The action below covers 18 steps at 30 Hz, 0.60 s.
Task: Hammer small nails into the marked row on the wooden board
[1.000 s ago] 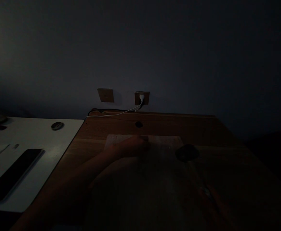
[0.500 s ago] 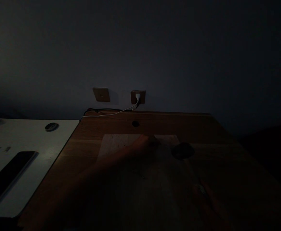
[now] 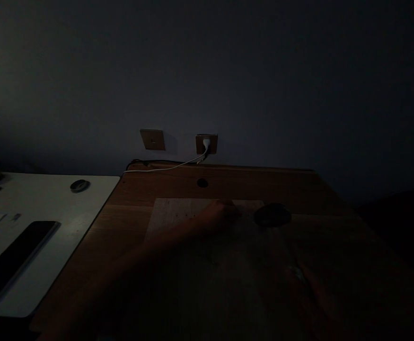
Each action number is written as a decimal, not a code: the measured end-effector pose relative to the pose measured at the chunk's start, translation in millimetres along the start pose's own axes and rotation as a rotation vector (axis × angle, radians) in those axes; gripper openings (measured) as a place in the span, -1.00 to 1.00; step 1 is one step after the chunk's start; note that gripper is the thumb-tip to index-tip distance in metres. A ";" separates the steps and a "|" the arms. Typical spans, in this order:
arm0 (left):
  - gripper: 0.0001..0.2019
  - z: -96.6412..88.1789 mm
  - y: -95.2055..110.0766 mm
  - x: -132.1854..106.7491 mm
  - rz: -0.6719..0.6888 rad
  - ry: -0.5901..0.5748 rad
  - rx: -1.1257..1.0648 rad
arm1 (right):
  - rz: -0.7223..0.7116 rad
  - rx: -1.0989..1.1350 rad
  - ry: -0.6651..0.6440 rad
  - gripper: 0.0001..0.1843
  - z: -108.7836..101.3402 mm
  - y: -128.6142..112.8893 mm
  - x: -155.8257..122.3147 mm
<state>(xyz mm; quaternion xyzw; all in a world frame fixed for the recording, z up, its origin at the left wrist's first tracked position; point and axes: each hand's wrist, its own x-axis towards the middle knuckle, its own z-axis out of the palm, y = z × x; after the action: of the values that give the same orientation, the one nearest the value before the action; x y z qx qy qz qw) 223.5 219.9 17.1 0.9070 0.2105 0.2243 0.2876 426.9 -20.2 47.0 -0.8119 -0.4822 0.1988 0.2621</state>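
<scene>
Super dark: left hand (image 3: 224, 212) rests on the pale sheet (image 3: 178, 210) mid-frame, round dark thing (image 3: 272, 215) beside it untouched. Its grip? Can't tell.

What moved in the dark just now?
The left hand slid right across the pale sheet, closer to the dark round thing. It is too dim to tell any grasp. The phone and plug stayed put.
</scene>
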 end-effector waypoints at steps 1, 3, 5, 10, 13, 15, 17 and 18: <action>-0.73 0.4 0.8 0.1 -0.029 0.008 -0.004 | 0.004 0.027 -0.017 -0.34 2.8 -5.2 3.0; -0.65 1.1 2.7 0.2 -0.091 0.035 -0.018 | 0.015 0.063 -0.049 -0.35 11.5 -15.2 9.3; -0.55 1.7 3.8 -0.1 -0.124 0.051 -0.046 | 0.037 0.077 -0.052 -0.32 22.6 -20.9 15.5; -0.46 2.1 1.5 -1.2 -0.112 0.068 -0.113 | 0.068 0.059 -0.010 -0.28 39.5 -10.0 29.6; -0.44 1.7 -0.2 -1.6 -0.099 0.091 -0.107 | 0.026 0.002 -0.038 -0.34 36.4 -2.3 32.1; -0.44 1.7 -0.9 -2.0 -0.111 0.079 -0.109 | 0.006 0.000 -0.040 -0.36 33.2 -1.9 30.2; -0.46 2.4 -1.3 -2.1 -0.126 0.065 -0.120 | 0.002 0.002 -0.027 -0.37 31.4 -3.8 28.5; -0.46 2.9 -1.5 -1.9 -0.128 0.065 -0.122 | -0.005 0.004 -0.022 -0.38 31.3 -4.9 28.5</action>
<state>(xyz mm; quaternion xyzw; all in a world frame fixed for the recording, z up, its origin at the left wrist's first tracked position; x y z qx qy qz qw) 223.1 218.7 13.5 0.8647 0.2632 0.2473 0.3490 418.5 14.4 23.6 -0.8079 -0.4868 0.2082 0.2589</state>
